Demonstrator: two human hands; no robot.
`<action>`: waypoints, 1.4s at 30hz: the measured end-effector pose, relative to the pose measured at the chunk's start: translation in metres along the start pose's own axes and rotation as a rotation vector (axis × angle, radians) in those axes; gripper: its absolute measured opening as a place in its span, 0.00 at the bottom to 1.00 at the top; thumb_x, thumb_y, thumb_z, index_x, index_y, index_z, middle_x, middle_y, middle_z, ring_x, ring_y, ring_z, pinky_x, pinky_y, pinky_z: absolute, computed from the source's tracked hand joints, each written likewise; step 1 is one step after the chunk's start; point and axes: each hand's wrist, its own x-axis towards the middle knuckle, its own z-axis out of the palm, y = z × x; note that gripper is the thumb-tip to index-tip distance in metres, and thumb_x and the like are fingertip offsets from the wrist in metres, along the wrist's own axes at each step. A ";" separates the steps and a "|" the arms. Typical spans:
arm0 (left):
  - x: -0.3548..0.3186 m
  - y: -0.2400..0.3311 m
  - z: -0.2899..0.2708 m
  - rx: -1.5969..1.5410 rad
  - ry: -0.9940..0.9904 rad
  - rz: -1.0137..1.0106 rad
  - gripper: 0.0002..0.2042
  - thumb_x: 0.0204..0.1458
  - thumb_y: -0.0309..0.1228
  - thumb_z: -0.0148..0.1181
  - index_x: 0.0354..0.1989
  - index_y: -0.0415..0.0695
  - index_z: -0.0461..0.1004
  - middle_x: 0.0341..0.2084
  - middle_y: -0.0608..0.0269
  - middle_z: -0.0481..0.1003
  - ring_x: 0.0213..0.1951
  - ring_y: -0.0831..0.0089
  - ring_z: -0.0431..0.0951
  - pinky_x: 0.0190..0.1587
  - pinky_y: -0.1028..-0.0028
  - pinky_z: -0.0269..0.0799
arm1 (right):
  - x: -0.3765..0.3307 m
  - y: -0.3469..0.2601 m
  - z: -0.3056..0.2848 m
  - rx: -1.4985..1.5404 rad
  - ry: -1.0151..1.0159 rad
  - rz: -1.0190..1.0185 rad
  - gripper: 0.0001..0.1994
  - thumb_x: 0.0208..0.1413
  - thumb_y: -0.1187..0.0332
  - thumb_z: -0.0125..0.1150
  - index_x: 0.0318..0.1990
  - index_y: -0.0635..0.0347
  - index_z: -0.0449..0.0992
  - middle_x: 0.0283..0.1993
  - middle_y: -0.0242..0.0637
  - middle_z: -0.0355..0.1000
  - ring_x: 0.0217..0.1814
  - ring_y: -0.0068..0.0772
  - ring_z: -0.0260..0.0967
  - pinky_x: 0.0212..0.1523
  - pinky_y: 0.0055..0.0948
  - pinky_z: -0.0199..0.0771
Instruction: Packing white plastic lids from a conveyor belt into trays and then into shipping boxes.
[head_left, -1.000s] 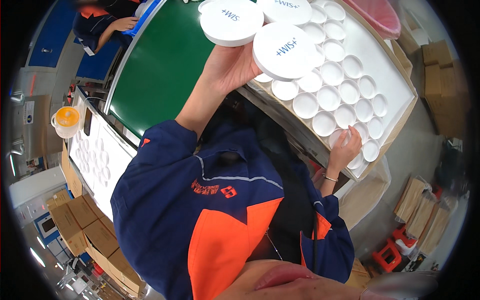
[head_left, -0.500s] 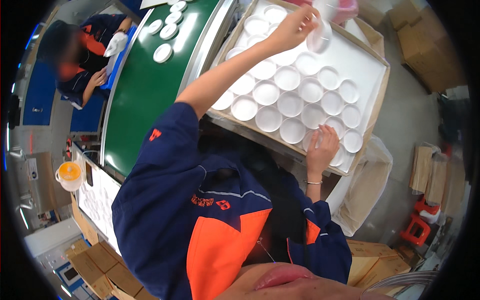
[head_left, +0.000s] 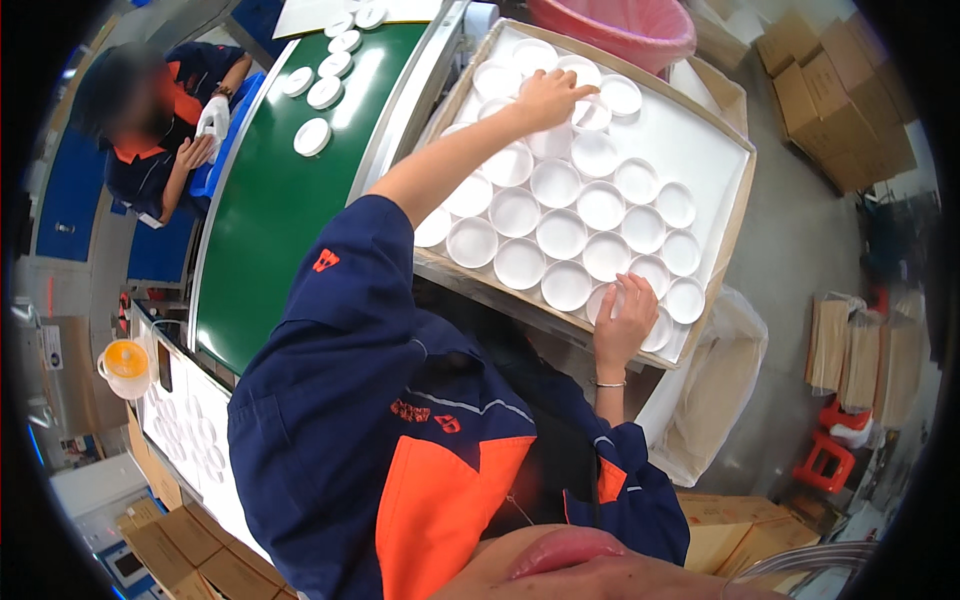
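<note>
Many shallow round white dishes [head_left: 562,233] lie close together in rows in a large cardboard-edged tray [head_left: 715,160] in front of me. My left hand [head_left: 552,98] reaches over its far part. Its fingers are bent together at the rim of a small clear round dish [head_left: 592,115], which seems tilted above the others; the thumb is mostly hidden. My right hand [head_left: 628,312] lies at the tray's near right corner. Its fingers are apart, resting on the rims of dishes there and partly covering one, with nothing gripped.
Left of the tray runs a green conveyor belt [head_left: 265,215] carrying several white round pieces [head_left: 312,137]. Across it, a co-worker [head_left: 150,120] handles something at a blue bin [head_left: 215,150]. A pink-lined bin [head_left: 620,30] stands beyond the tray; cartons [head_left: 840,100] are stacked far right.
My left hand has come back from the tray's far edge, moving left and nearer. A blurred dish beside it earlier now sits sharp in the tray. The right hand stays at its corner.
</note>
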 end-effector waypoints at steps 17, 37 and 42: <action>-0.030 0.033 -0.001 -0.277 0.210 -0.100 0.10 0.50 0.35 0.61 0.41 0.52 0.73 0.47 0.63 0.71 0.56 0.65 0.67 0.58 0.48 0.56 | -0.001 0.000 0.007 0.007 0.025 -0.041 0.09 0.56 0.67 0.53 0.42 0.57 0.74 0.46 0.38 0.70 0.53 0.41 0.65 0.53 0.39 0.61; -0.176 0.051 -0.060 -0.474 0.193 -0.155 0.13 0.50 0.33 0.60 0.44 0.48 0.70 0.61 0.52 0.56 0.67 0.53 0.49 0.63 0.40 0.45 | -0.009 0.000 0.003 0.007 0.006 -0.070 0.13 0.60 0.64 0.50 0.43 0.64 0.74 0.46 0.41 0.71 0.52 0.46 0.64 0.55 0.43 0.60; -0.367 0.005 -0.162 -0.261 0.333 -0.541 0.14 0.45 0.29 0.62 0.43 0.53 0.76 0.56 0.55 0.64 0.60 0.56 0.60 0.59 0.53 0.52 | 0.004 -0.002 0.013 0.037 -0.006 -0.058 0.15 0.59 0.64 0.51 0.48 0.63 0.71 0.50 0.43 0.68 0.56 0.49 0.61 0.57 0.48 0.56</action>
